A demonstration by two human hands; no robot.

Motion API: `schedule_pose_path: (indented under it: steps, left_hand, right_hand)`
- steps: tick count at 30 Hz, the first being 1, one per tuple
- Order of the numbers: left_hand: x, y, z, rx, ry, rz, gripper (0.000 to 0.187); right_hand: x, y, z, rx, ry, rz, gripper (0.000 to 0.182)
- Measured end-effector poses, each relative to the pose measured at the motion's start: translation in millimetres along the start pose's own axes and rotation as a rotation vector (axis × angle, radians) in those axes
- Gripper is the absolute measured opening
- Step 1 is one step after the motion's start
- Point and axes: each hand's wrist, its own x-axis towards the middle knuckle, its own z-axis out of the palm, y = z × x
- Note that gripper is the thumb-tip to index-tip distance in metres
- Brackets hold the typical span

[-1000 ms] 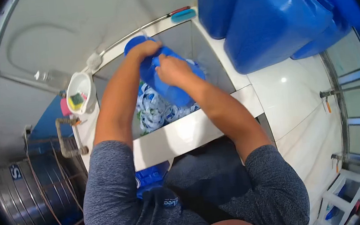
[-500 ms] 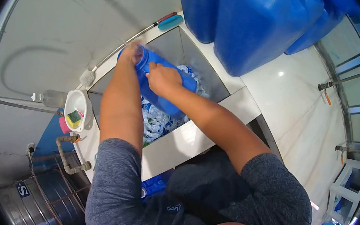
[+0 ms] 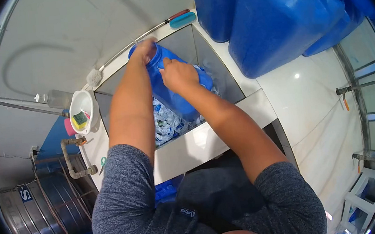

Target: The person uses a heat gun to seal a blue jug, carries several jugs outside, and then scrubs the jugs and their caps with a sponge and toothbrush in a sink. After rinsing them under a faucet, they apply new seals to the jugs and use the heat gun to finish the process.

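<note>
A large blue plastic water jug (image 3: 169, 98) lies tilted in a grey-walled sink (image 3: 227, 83), its round mouth toward the far left. My right hand (image 3: 181, 75) is closed around the handle on the jug's upper side. At the mouth, my left hand (image 3: 145, 50) is smeared by motion, its fingers right at the rim and partly hidden; I cannot tell whether it grips anything. Beneath the jug, a heap of crumpled blue-and-white plastic pieces (image 3: 167, 123) fills part of the sink.
Big blue jerrycans (image 3: 274, 25) stand on the white counter at right. Behind the sink lie a long-handled brush (image 3: 94, 77) and a turquoise brush (image 3: 183, 20). At left are a white basin (image 3: 83, 100) with a sponge (image 3: 79, 120), a clear bottle (image 3: 57, 99) and pipe valves (image 3: 80, 141).
The view has shifted slightly, so everything sits a little further right. My left hand has moved at the jug's mouth, while my right hand keeps its hold on the handle.
</note>
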Motion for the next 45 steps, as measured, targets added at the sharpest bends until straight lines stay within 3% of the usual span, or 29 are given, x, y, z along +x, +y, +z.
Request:
schedule_pose_path:
  steps: [1, 3, 4, 5, 7, 8, 9, 11, 12, 13, 15, 17, 18, 19, 21, 23, 25, 26, 27, 29, 31, 33, 34, 35, 37, 39, 40, 41, 45]
  left_hand:
    - [-20.3, 1.2, 5.1, -0.002, 0.000, 0.000, 0.039]
    - [-57.4, 13.6, 20.4, 0.405, -0.229, -0.087, 0.040]
    - [-37.4, 7.6, 17.3, -0.025, 0.178, 0.142, 0.034]
    - [-17.8, 3.7, 13.1, -0.019, 0.176, 0.145, 0.034]
    - [13.9, -8.3, -0.1, 0.289, 0.056, 0.193, 0.034]
    - [-70.9, 20.1, 35.0, 0.871, -0.314, 0.054, 0.039]
    - [-68.2, 22.5, 40.0, 0.871, -0.310, 0.060, 0.039]
    - [-65.8, 24.2, 43.2, -0.116, 0.326, 0.018, 0.048]
    - [-34.1, 15.4, 24.4, 0.271, 0.200, 0.046, 0.050]
    - [-62.0, 15.0, 37.6, 0.269, 0.204, 0.027, 0.050]
    - [-115.3, 18.3, 68.1, 1.728, 0.049, 0.434, 0.052]
    - [-106.0, -39.3, 36.5, 1.575, 0.193, 1.357, 0.055]
    - [-109.9, -58.7, 35.2, 1.728, 0.421, 1.393, 0.060]
    - [-98.8, -69.0, 39.6, 1.730, 0.425, 1.397, 0.060]
    - [-82.6, -84.2, 47.3, 0.775, 0.393, 1.140, 0.066]
    - [-98.5, -55.3, 42.5, 0.732, 0.348, 1.213, 0.069]
    - [-116.2, -47.6, 35.5, 0.279, 0.209, 0.948, 0.072]
    - [-109.4, -50.1, 12.7, 0.187, 0.132, 0.623, 0.071]
    - [-111.6, -47.7, -4.6, 0.177, 0.144, 0.625, 0.071]
    - [-120.7, -44.6, -33.5, 0.385, 0.095, 0.380, 0.060]
    - [-104.5, -43.3, -56.2, 0.492, 0.188, 0.420, 0.049]
    - [-123.9, -28.0, -62.2, 0.312, 0.131, 0.509, 0.039]
    - [-123.7, -18.7, -72.2, 0.207, 0.153, 0.322, 0.038]
    - [-116.3, -8.5, -71.4, 0.206, 0.152, 0.323, 0.038]
    - [-105.9, -10.7, -67.5, 0.507, 0.286, 0.507, 0.044]
    - [-132.3, -26.3, 18.8, 0.757, 0.486, 0.834, 0.052]
    - [-151.8, -58.5, 65.0, 0.747, 0.571, 1.197, 0.059]
    - [-162.0, -72.5, 58.8, 0.754, 0.572, 1.188, 0.059]
    - [-179.9, -107.4, 13.7, 0.564, 0.574, 0.820, 0.065]
  right_hand:
    - [-0.6, 1.1, -1.8, -0.015, -0.001, -0.025, 0.036]
    - [1.1, 3.8, -0.1, -0.019, 0.006, -0.022, 0.036]
    - [0.6, 3.8, -0.7, -0.023, 0.008, -0.019, 0.036]
    - [2.1, 4.0, -2.4, -0.020, 0.014, -0.016, 0.036]
    - [0.5, 1.4, -10.8, -0.029, -0.048, -0.002, 0.037]
    - [0.5, 0.4, -11.9, -0.032, -0.048, -0.008, 0.037]
    - [0.3, -1.1, -13.6, -0.025, -0.067, 0.000, 0.038]
    - [2.2, -2.4, -16.9, -0.017, -0.092, 0.005, 0.039]
    - [7.5, -0.8, -23.9, -0.009, -0.121, 0.039, 0.041]
    - [7.3, 3.2, -24.0, 0.004, -0.165, 0.077, 0.043]
    - [16.3, 23.4, -25.6, 0.032, -0.156, 0.152, 0.044]
    - [14.0, 42.3, -25.8, 0.069, -0.130, 0.229, 0.045]
    - [12.0, 51.2, -27.6, 0.115, -0.127, 0.258, 0.046]
    - [7.6, 57.0, -28.5, 0.160, -0.129, 0.290, 0.047]
    - [-6.8, 58.8, -27.4, 0.186, -0.128, 0.265, 0.052]
    - [-19.1, 66.9, -25.5, 0.363, -0.011, 0.190, 0.055]
    - [-51.5, 74.9, -62.4, 0.607, 0.034, 0.144, 0.053]
    - [-71.8, 74.3, -89.3, 0.761, 0.022, 0.162, 0.051]
    - [-90.6, 65.6, -127.7, 0.972, -0.053, 0.240, 0.049]
    - [-114.5, 64.6, -157.7, 1.089, 0.029, 0.314, 0.045]
    - [-126.6, 79.2, -163.9, 1.097, 0.032, 0.299, 0.044]
    - [-132.6, 81.9, -162.0, 1.107, 0.040, 0.285, 0.043]
    - [-134.4, 81.4, -158.7, 1.121, 0.028, 0.300, 0.044]
    - [-136.3, 80.5, -153.7, 1.136, 0.017, 0.317, 0.045]
    - [-129.6, 64.9, -131.0, 1.149, 0.007, 0.334, 0.042]
    - [-117.1, 65.9, -112.9, 1.169, 0.029, 0.388, 0.042]
    - [-113.7, 71.2, -109.3, 1.170, 0.016, 0.392, 0.042]
    - [-111.3, 80.3, -107.4, 1.226, 0.024, 0.426, 0.042]
    - [-125.2, 69.8, -121.6, 1.247, -0.005, 0.404, 0.042]
